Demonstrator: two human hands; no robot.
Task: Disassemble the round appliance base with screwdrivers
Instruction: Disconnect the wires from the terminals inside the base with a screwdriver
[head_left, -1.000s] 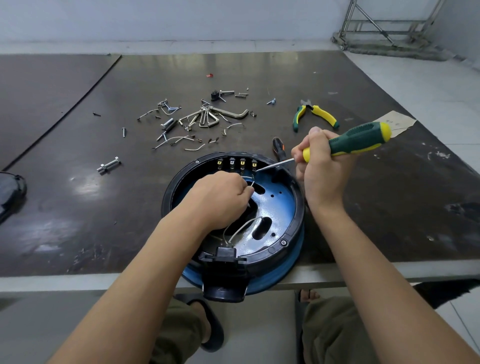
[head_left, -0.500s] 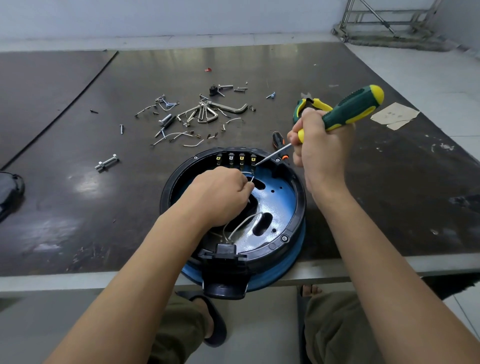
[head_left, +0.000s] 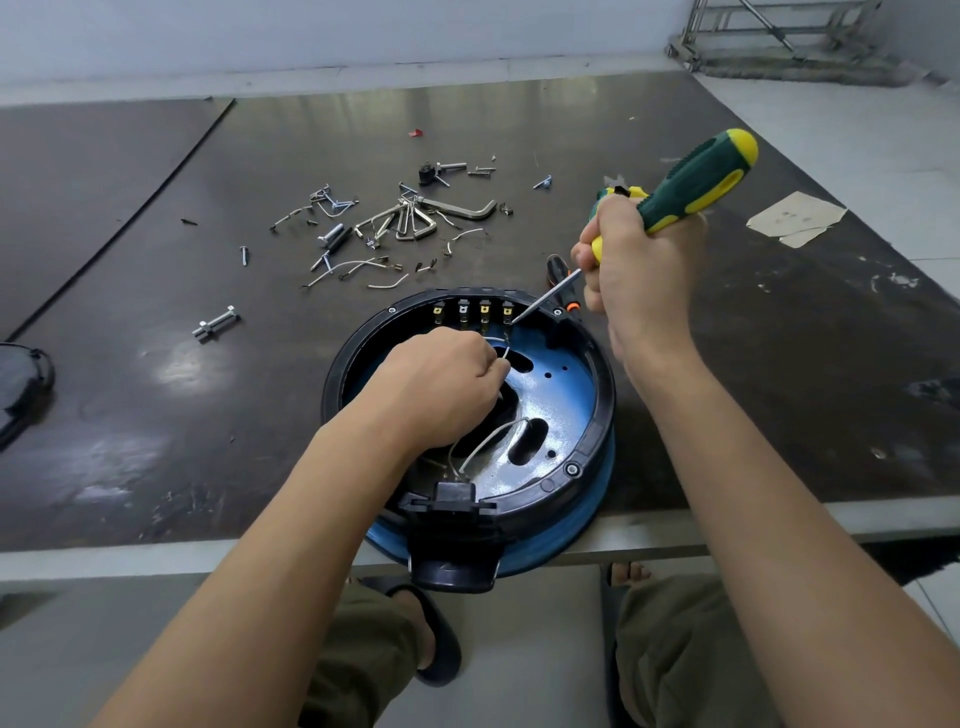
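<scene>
Round appliance base (head_left: 603, 395): at near edge of table (head_left: 156, 395), open side up.
My right hand (head_left: 639, 270): fingers wrapped round green-yellow screwdriver (head_left: 691, 182); shaft slants down-left, tip at rightmost terminal (head_left: 508, 313).
My left hand (head_left: 441, 384): fingertips pinch white wire (head_left: 505, 353), just below that terminal.

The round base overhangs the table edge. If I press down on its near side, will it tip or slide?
Tipping seems possible: the round base has its near rim and black socket past the edge of the table. It might slide, since that tabletop looks smooth and glossy. The left hand, pinching a white wire inside, probably steadies it little.
</scene>
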